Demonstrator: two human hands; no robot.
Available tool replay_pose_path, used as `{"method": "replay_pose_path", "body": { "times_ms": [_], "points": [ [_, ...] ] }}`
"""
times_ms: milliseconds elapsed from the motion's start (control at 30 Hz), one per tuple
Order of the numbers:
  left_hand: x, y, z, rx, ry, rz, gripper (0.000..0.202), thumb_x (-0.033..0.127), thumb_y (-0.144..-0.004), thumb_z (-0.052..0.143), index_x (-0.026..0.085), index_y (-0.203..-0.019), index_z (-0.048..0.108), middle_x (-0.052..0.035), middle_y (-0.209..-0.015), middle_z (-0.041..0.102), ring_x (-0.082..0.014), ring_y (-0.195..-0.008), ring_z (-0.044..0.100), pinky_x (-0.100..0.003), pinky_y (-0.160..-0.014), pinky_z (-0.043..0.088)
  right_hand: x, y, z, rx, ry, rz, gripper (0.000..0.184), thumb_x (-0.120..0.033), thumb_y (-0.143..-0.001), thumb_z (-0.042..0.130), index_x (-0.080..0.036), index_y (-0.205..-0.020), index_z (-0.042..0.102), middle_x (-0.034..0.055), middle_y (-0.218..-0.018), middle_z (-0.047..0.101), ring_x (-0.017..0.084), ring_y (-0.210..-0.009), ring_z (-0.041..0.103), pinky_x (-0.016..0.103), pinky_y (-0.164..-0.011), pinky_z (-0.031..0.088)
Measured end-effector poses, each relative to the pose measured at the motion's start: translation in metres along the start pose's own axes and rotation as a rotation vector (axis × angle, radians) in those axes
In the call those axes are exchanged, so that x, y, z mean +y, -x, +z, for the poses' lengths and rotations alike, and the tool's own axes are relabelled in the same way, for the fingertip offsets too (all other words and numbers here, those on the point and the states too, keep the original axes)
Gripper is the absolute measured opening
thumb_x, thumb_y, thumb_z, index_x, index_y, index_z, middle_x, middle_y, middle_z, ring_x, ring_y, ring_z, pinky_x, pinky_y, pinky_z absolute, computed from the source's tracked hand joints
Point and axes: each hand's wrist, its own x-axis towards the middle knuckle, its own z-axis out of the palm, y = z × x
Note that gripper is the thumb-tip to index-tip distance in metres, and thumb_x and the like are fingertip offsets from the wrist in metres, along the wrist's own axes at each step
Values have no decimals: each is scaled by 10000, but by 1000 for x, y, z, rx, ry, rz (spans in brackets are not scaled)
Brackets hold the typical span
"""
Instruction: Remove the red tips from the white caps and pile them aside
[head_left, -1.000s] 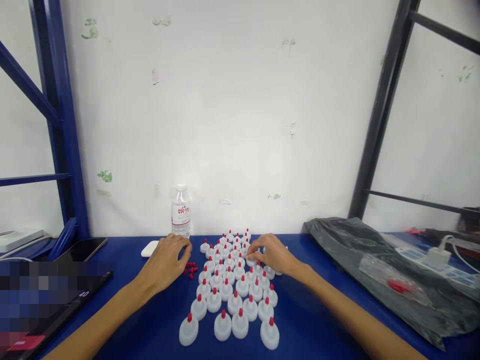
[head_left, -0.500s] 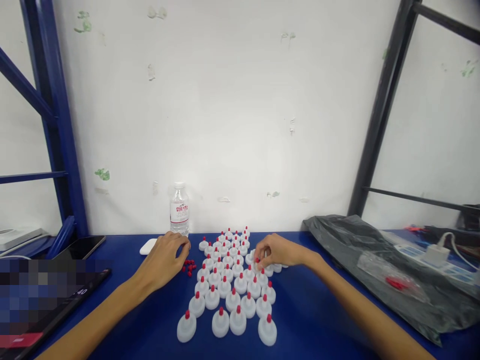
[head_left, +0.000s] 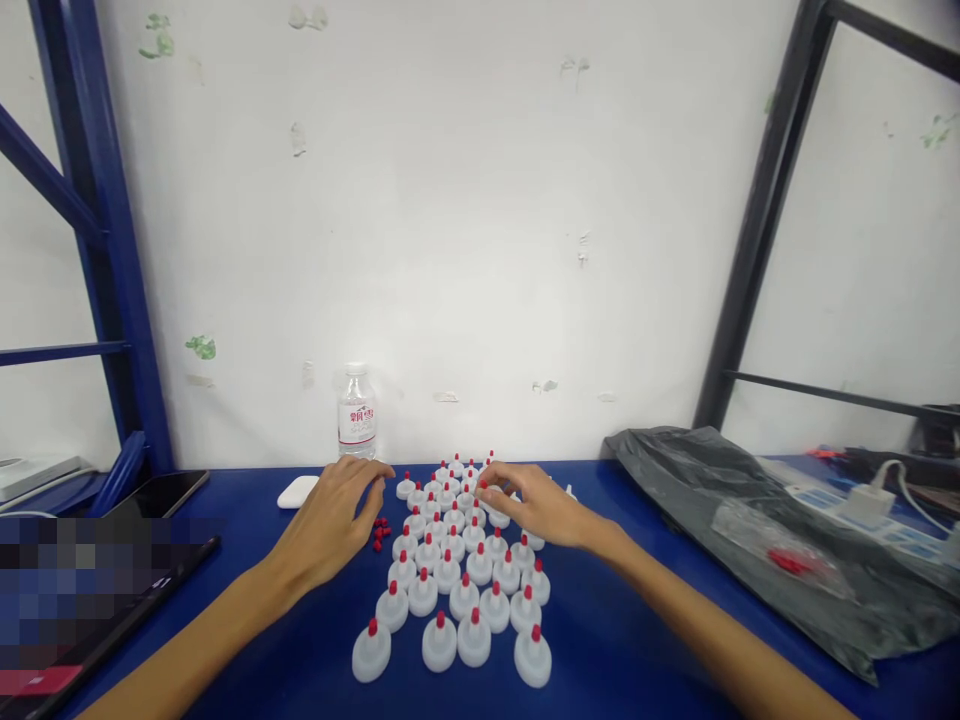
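Many white, domed nozzle lids (head_left: 465, 598) with small red caps on their tips stand upright in loose rows on the blue table. My left hand (head_left: 330, 522) is at the left of the rows, thumb and index finger apart. Beside its fingertips lies a small heap of loose red caps (head_left: 382, 532). Reaching over the far right part of the rows, my right hand (head_left: 536, 505) pinches a red cap (head_left: 482, 488) between thumb and fingertips. Whether that cap sits on a lid is unclear. The hand partly hides several lids behind and under it.
Against the wall stands a water bottle (head_left: 357, 412), with a white case (head_left: 298, 491) near it. A phone (head_left: 169, 492) and a dark-framed screen (head_left: 150, 610) lie at left. Grey plastic sheeting (head_left: 750, 530) at right carries a clear bag (head_left: 784, 550) with red pieces.
My right hand has moved left and slightly farther back over the lids. My left hand has shifted slightly right, its thumb and index finger spreading wider.
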Motion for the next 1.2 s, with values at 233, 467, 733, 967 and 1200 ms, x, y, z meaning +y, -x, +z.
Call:
{"method": "replay_pose_path", "body": {
  "times_ms": [233, 467, 733, 967, 1200],
  "points": [
    [34, 5, -2, 12, 6, 243, 201, 225, -985, 449, 202, -1105, 609, -66, -1023, 651, -244, -1012, 539, -402, -902, 430, -15, 5, 17, 35, 386, -225, 347, -488, -993, 498, -187, -1094, 637, 89, -1016, 663, 226, -964, 620, 358, -840, 497],
    [64, 12, -3, -56, -28, 428, 120, 230, -974, 489, 188, -982, 601, -73, -952, 626, -253, -938, 496, -432, -863, 398, -32, 10, 30, 123, 251, -365, 626, -606, -861, 621, -205, -1319, 474, 100, -1197, 667, 224, -1044, 653, 362, -919, 521],
    [73, 14, 0, -135, 196, 210, 380, 288, -1041, 286, 211, -713, 462, -8, -702, 522, -191, -702, 429, -352, -672, 363, -36, 9, 33, 233, 238, -430, 364, -470, -903, 650, -190, -1136, 645, 88, -1014, 690, 191, -896, 678, 297, -781, 565],
    [86, 3, 3, -184, 583, -183, 468, 508, -998, 334, 211, -638, 373, 29, -637, 402, -159, -638, 375, -296, -592, 339, -31, 6, 24, 387, 512, -620, 272, -330, -967, 597, -160, -1179, 611, 105, -979, 688, 204, -887, 666, 333, -791, 560],
    [75, 9, -1, -21, 68, 280, 328, 238, -1001, 357, 204, -718, 519, -27, -700, 547, -205, -715, 444, -365, -673, 356, -30, 8, 33, 390, 371, -555, 466, -493, -900, 642, -165, -1230, 613, 105, -991, 723, 212, -901, 694, 335, -801, 572]
  ]
}}
